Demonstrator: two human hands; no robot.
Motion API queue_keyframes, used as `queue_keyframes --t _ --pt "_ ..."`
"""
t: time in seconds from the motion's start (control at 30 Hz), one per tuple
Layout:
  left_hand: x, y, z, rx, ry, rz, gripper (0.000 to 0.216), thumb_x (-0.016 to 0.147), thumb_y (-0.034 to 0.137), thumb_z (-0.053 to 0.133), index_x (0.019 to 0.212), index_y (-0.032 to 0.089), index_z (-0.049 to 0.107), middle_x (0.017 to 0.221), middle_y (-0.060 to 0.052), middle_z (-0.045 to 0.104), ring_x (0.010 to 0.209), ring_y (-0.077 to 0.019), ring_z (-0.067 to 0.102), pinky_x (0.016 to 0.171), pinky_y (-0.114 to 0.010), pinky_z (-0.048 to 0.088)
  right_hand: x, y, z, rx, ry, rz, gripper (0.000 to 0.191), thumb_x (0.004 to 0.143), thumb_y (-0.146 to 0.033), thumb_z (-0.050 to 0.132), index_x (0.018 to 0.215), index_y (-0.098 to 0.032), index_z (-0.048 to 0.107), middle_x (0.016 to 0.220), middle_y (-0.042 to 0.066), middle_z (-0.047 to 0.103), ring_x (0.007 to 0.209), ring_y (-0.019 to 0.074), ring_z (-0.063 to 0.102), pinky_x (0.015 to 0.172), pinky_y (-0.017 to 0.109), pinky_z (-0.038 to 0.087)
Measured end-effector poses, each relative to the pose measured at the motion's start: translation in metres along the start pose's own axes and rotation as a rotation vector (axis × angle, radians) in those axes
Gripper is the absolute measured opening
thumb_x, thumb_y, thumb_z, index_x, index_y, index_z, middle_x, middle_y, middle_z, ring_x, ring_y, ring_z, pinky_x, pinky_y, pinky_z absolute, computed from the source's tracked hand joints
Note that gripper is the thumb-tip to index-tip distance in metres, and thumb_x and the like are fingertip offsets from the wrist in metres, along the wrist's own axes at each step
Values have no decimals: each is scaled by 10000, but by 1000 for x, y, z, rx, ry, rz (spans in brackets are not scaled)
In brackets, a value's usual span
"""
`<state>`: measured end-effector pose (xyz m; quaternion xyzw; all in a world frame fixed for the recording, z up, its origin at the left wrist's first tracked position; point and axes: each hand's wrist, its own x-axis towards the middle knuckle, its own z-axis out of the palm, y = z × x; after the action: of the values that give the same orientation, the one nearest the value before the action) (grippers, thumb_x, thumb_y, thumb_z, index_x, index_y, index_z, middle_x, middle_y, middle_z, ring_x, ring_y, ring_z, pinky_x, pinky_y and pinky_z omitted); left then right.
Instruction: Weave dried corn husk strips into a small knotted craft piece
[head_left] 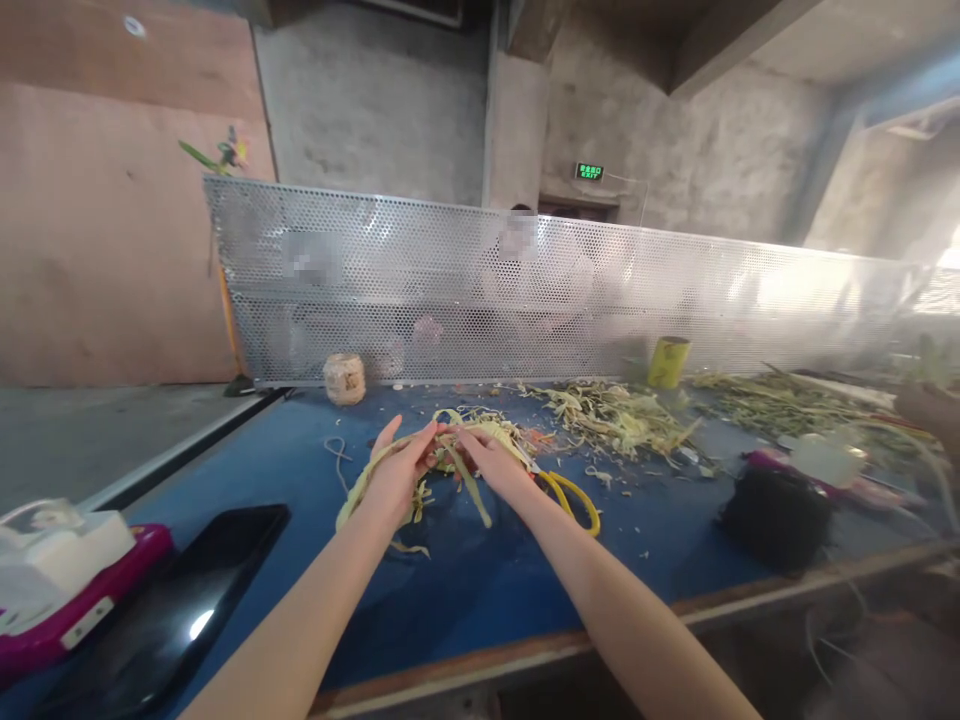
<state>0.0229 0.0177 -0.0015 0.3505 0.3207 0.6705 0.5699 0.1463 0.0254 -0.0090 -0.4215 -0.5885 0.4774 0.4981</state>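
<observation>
My left hand point(400, 467) is closed around a bundle of pale yellow-green plant strips point(358, 493), which look like husk or leaf. Its fingertips meet those of my right hand point(491, 462), pinched on the same strips over the blue table. One flat strip point(474, 492) dangles between the two hands. Behind the fingers lies a loose pile of such strips point(491, 425), partly hidden. Just right of my right wrist are scissors with yellow handles point(576, 503), their blades mostly covered by the wrist. A thin pale string point(337, 455) curls on the table to the left.
A twine spool point(344, 379), a yellow-green roll point(668, 362) and heaps of dry strips point(619, 415) line the back, before a perforated metal screen point(420, 260). A black phone point(172, 600) and a magenta power strip point(82, 605) lie left; a black box point(776, 515) stands right.
</observation>
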Motion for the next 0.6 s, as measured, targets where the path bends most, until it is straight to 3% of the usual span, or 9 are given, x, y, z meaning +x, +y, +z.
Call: queue_keyframes --t 0.13,0.3,0.47,0.6 --pt "-7 4 7 16 -54 -69 907 624 -6 652 1355 147 138 742 -40 692 615 -117 631 525 -185 480 3 2 -2 56 49 -7 277 783 -406 450 844 -216 643 543 -25 563 426 105 479 441 224 377" --pt "-9 4 10 36 -64 -43 1024 548 -51 680 1365 227 130 704 13 683 558 -99 612 467 -151 456 7 1 -6 117 94 -8 237 795 -352 443 851 -219 632 545 -33 545 430 91 467 452 213 361" --pt "-6 3 9 76 -135 -47 1004 546 -53 681 1359 226 163 721 9 678 527 -99 607 437 -153 437 6 -2 -9 169 86 34 179 757 -335 502 740 -203 622 591 -24 553 442 78 458 436 201 337" --pt "-2 2 7 64 -166 -85 931 590 -68 638 1356 188 174 668 8 679 522 -99 611 499 -169 470 3 -3 -9 172 47 -17 236 674 -406 592 654 -173 619 534 -32 480 445 62 384 433 192 332"
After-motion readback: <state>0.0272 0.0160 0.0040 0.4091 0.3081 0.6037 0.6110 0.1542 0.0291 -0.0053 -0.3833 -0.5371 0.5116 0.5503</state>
